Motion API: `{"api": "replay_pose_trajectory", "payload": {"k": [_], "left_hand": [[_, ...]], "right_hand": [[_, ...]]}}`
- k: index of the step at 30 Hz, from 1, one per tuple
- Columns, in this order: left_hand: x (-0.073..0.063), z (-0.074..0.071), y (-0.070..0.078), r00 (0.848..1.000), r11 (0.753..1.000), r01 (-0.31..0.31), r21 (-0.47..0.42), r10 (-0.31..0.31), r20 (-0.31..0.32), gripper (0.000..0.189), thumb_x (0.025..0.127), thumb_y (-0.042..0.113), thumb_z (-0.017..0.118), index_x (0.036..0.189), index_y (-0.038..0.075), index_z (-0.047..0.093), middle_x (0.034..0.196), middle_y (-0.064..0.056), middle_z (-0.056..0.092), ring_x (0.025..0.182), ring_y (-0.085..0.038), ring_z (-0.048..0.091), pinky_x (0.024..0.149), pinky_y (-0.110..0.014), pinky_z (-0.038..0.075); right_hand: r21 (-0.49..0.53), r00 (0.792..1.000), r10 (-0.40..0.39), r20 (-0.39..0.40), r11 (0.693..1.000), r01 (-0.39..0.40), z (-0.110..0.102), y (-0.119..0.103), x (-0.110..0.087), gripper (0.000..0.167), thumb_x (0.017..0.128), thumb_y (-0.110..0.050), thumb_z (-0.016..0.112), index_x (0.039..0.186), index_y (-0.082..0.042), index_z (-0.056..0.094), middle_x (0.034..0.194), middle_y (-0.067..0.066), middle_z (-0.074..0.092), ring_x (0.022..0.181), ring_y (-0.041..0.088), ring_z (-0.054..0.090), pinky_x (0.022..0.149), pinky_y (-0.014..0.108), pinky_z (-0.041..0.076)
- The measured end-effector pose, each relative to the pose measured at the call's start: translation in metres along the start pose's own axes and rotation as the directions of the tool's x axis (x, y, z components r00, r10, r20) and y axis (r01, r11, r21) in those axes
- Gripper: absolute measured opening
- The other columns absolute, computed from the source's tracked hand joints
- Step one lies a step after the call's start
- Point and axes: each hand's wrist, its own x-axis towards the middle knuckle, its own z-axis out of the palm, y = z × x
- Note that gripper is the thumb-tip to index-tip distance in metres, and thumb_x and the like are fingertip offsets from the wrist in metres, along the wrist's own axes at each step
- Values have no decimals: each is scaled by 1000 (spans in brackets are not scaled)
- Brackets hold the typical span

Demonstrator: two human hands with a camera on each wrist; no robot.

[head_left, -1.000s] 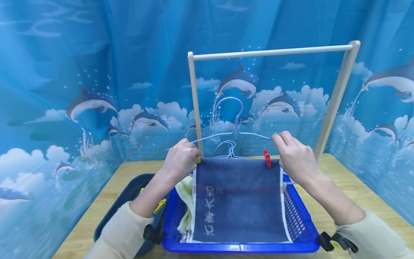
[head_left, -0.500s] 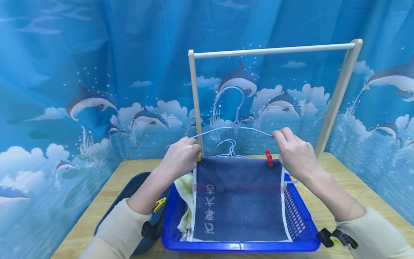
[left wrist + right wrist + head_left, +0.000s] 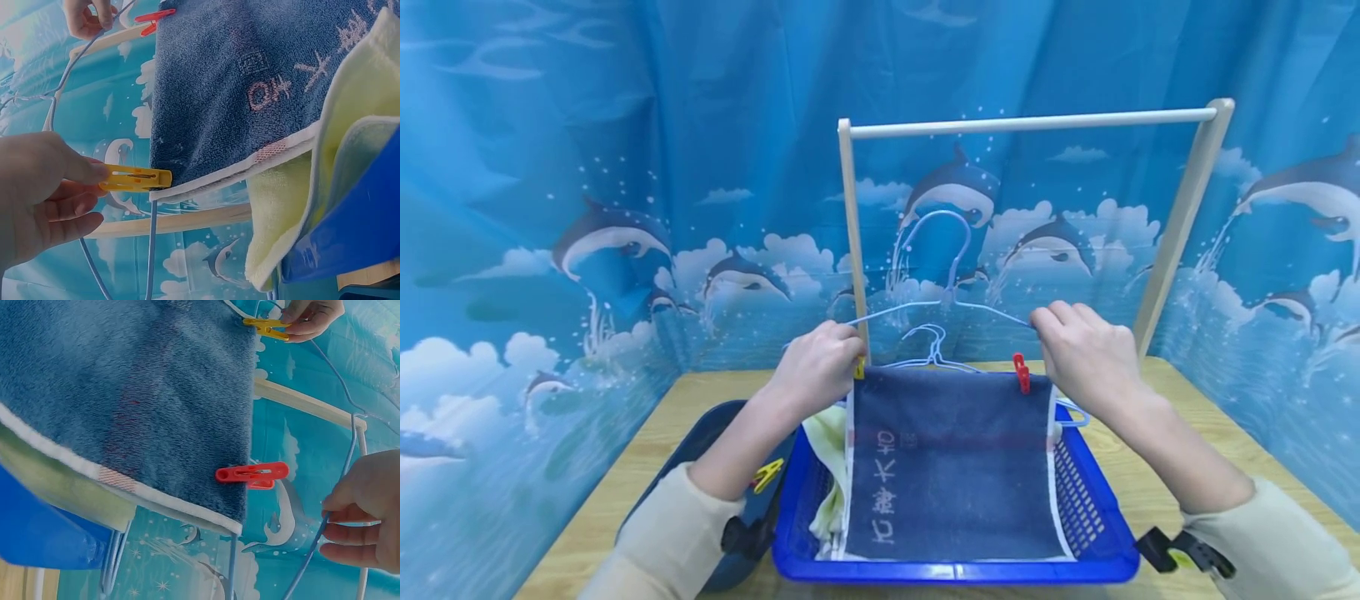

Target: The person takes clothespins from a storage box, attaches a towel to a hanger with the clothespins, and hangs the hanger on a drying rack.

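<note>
Seen from my head, the wire hanger's [image 3: 948,295] hook rises below the rack's rail [image 3: 1030,124] with a gap between, and the dark blue towel [image 3: 955,467] hangs down to just beside the basket's near rim [image 3: 955,572]. My right hand [image 3: 1086,354] pinches the hanger's arm near the red clothespin [image 3: 1022,373]; my left hand [image 3: 822,364] pinches the yellow clothespin [image 3: 136,179], shown whole only at the wrists.

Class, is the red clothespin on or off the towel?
On: the right wrist view shows the red clothespin clipped onto the blue towel.
</note>
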Motion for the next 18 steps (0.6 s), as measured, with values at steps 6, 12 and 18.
{"api": "replay_pose_trajectory", "payload": {"k": [6, 12, 18], "left_hand": [[-3, -1, -1, 999, 999, -29, 42, 28, 24, 12, 81, 1, 64, 86, 9, 72, 83, -3, 64, 77, -18, 56, 63, -28, 49], [-3, -1, -4, 998, 994, -57, 95, 54, 39, 13, 81, 2, 63, 84, 12, 72, 78, 1, 63, 70, -16, 54, 56, -24, 45], [-5, -2, -4, 996, 990, -86, 112, 85, 12, 14, 81, 2, 63, 81, 13, 72, 78, 1, 63, 69, -16, 54, 56, -24, 44]], "right_hand": [[-15, 996, -50, 69, 999, 52, -5, 0, 2, 5, 79, 0, 62, 82, -3, 59, 74, 10, 59, 59, 25, 56, 34, 29, 33], [-4, 988, -69, 136, 998, 70, -7, -1, 4, 7, 83, -2, 60, 80, -4, 55, 72, 7, 55, 56, 22, 51, 35, 27, 30], [-10, 991, -87, 98, 996, 88, -6, -1, 2, 7, 80, 0, 61, 83, -3, 55, 75, 10, 57, 58, 24, 53, 35, 28, 32]]}}
